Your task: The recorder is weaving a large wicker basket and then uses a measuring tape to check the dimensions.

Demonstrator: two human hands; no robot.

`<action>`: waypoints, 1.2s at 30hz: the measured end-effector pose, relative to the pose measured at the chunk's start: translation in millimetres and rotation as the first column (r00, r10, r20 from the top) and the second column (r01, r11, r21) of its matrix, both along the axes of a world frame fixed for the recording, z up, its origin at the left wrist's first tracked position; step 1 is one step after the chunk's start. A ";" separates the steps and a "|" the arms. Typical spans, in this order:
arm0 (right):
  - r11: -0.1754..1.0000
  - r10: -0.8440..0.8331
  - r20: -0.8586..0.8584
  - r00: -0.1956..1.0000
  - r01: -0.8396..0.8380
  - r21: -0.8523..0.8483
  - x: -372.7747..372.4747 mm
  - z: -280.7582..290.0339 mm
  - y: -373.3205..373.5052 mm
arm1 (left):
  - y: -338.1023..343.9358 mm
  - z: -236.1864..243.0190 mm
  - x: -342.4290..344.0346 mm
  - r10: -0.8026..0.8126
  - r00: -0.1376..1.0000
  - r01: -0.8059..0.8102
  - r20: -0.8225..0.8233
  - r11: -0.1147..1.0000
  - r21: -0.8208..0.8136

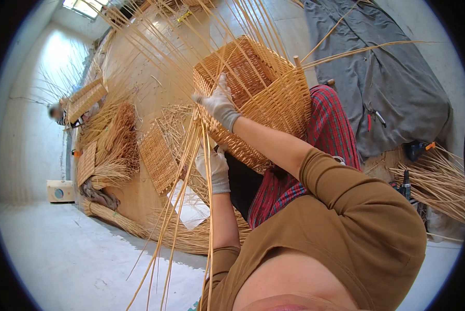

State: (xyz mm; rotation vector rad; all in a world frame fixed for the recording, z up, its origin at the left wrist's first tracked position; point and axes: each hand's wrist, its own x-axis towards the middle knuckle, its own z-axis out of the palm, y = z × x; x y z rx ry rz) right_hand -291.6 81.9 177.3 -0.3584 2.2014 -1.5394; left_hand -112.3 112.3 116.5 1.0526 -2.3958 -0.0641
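Note:
A tan wicker basket (274, 106) tilts against my lap, its inside partly visible. Long thin rods (165, 39) stand out from its rim toward the top of the view. My gloved right hand (221, 106) grips the basket's left wall, thumb on one side and fingers on the other. Lower down, beside the basket's near left corner, my gloved left hand (214, 171) closes around loose willow rods (199, 135). These rods hang down past my left forearm and partly cover the fingers. Both gloves are pale grey-white.
A woven panel (158, 155) and rod bundles (116, 137) lie at left. Another person (61, 113) sits far left near a woven piece (87, 98). At right, pruning shears (376, 116) rest on grey cloth (341, 62), with more rods (434, 179) beyond. White paper (188, 205) lies below.

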 end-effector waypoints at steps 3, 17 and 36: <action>0.840 -0.089 -0.577 0.812 -0.250 -0.482 -25.8 -16.9 -2.9 | -2.8 8.2 -24.1 -0.034 0.999 0.033 0.031 0.999 0.025; 0.866 -0.488 -0.821 0.298 0.048 -0.497 -21.5 26.6 -24.9 | -18.9 -12.8 -22.5 -0.037 0.971 0.152 -0.235 0.856 0.494; 0.408 0.666 0.143 0.733 -0.197 -0.892 -19.3 -56.7 99.9 | -85.4 -38.6 40.8 -0.188 0.951 0.125 0.247 0.960 0.250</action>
